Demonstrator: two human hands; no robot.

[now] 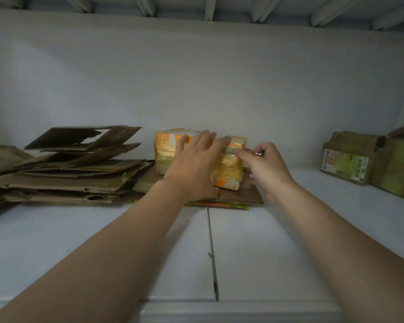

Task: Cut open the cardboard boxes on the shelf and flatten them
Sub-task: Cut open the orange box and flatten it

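A small box wrapped in shiny orange, white and yellow tape stands in the middle of the white shelf, on a flat piece of cardboard. My left hand lies spread flat over the box's top and front, fingers apart, pressing on it. My right hand is at the box's right end, closed around a small metal-tipped cutter whose tip points at the tape. Most of the cutter is hidden in my fist.
A stack of flattened cardboard fills the left of the shelf, touching the flat piece under the box. Two worn brown boxes, one with a printed label, stand at the far right against the back wall. A seam runs down the shelf's middle.
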